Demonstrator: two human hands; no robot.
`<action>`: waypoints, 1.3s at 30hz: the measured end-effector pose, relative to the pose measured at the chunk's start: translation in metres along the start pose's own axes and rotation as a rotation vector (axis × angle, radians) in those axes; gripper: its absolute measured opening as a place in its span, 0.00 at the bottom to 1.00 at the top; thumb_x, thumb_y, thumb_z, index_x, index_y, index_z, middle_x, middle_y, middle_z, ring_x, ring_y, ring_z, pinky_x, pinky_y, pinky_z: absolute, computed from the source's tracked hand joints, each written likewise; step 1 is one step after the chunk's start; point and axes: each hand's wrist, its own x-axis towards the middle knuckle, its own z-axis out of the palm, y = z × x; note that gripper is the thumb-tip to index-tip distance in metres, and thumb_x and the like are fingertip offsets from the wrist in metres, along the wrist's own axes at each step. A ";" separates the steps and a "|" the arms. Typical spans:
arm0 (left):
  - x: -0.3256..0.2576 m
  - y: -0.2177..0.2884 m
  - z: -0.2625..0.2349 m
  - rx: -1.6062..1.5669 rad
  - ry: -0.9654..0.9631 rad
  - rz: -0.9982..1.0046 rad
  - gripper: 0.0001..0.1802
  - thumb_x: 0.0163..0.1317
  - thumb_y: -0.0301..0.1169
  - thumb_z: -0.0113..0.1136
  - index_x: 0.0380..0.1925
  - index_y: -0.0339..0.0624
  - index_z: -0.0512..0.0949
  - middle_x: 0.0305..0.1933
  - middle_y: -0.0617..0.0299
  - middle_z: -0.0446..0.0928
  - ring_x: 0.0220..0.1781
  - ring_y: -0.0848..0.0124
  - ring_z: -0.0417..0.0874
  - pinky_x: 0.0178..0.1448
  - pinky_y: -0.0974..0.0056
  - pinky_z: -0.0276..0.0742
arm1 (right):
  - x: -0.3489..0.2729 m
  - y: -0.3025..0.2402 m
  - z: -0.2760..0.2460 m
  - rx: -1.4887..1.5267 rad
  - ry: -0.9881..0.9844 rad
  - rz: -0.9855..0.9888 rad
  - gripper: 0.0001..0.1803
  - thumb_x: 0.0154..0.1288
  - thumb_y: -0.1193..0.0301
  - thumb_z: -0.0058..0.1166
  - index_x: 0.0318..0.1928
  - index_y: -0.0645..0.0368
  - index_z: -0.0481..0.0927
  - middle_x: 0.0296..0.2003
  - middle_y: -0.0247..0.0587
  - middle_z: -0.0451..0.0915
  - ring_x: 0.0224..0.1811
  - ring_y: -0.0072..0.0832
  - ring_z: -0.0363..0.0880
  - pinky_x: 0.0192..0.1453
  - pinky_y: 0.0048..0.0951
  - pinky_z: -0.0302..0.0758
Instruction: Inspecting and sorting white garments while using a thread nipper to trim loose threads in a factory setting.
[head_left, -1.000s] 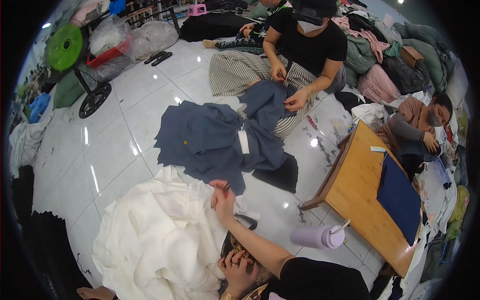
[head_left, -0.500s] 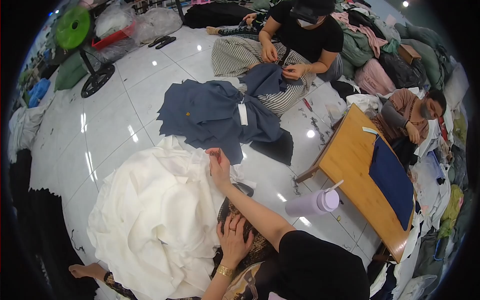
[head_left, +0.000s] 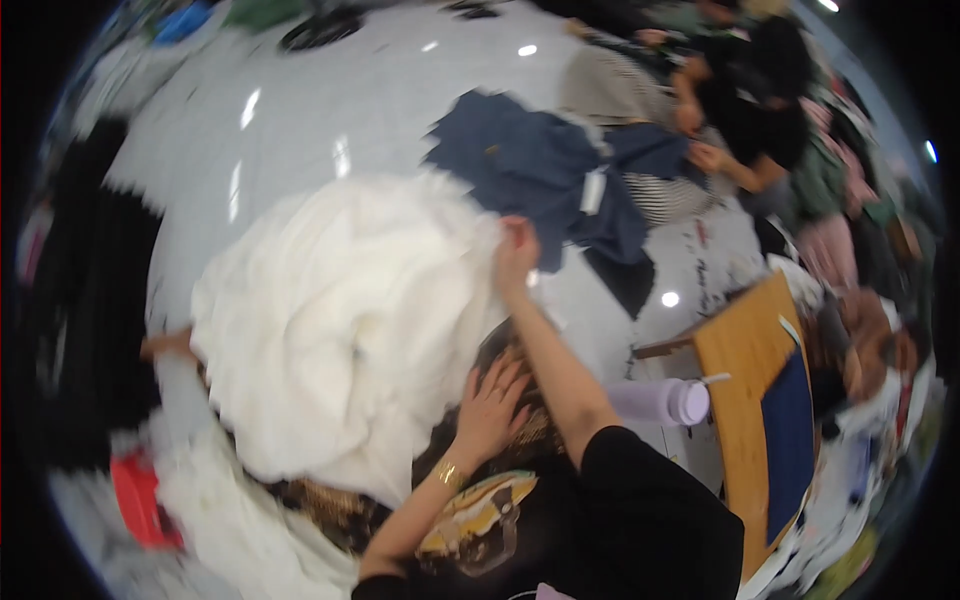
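Observation:
A big heap of white cloth lies on the floor and over my lap. My right hand is at its far right edge, fingers curled; blur hides the detail, but a small dark tool showed in this grip a moment earlier. My left hand rests spread and open on my dark patterned trousers, beside the cloth, holding nothing. Just beyond my right hand lies dark blue cloth with a white tag.
A lilac bottle stands right of my arm, by a low wooden table bearing navy cloth. Two co-workers sit at the far right and right. Black cloth lies left; a red container is at lower left.
My view has swung left, so the scene appears farther right and is blurred. More white cloth and the red container show at lower left. Both hands keep about the same places against the cloth.

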 end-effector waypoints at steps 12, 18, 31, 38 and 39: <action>-0.080 -0.016 -0.118 -0.212 0.469 -0.345 0.11 0.47 0.23 0.62 0.34 0.41 0.77 0.39 0.57 0.77 0.42 0.63 0.78 0.44 0.65 0.74 | -0.058 -0.084 -0.048 0.006 -0.364 0.079 0.09 0.57 0.75 0.55 0.39 0.60 0.73 0.21 0.25 0.69 0.19 0.09 0.59 0.22 0.13 0.56; -0.056 -0.044 -0.157 0.376 0.857 -0.616 0.12 0.46 0.27 0.65 0.33 0.41 0.77 0.31 0.59 0.77 0.39 0.61 0.77 0.45 0.63 0.73 | -0.080 -0.095 -0.030 -0.185 -0.551 0.042 0.08 0.52 0.76 0.60 0.34 0.61 0.76 0.16 0.28 0.67 0.16 0.12 0.60 0.19 0.15 0.57; -0.116 -0.074 -0.222 -0.059 1.311 -0.537 0.04 0.63 0.22 0.46 0.33 0.35 0.71 0.32 0.66 0.72 0.33 0.81 0.70 0.40 0.77 0.65 | -0.038 -0.159 -0.078 0.086 -0.115 -0.470 0.02 0.60 0.82 0.48 0.34 0.67 0.72 0.24 0.35 0.70 0.23 0.16 0.63 0.25 0.15 0.56; -0.086 -0.059 -0.205 0.423 0.665 -0.449 0.12 0.52 0.24 0.59 0.38 0.40 0.73 0.34 0.60 0.74 0.36 0.67 0.73 0.44 0.67 0.69 | -0.033 -0.179 -0.068 0.265 -0.012 -0.318 0.02 0.62 0.76 0.47 0.35 0.62 0.70 0.22 0.31 0.68 0.13 0.11 0.55 0.18 0.14 0.49; -0.078 -0.065 -0.202 0.532 0.501 -0.385 0.12 0.51 0.24 0.59 0.37 0.42 0.74 0.33 0.61 0.74 0.37 0.66 0.73 0.45 0.65 0.69 | -0.025 -0.177 -0.069 0.329 0.054 -0.263 0.02 0.62 0.77 0.46 0.35 0.62 0.71 0.24 0.32 0.68 0.12 0.11 0.54 0.16 0.14 0.48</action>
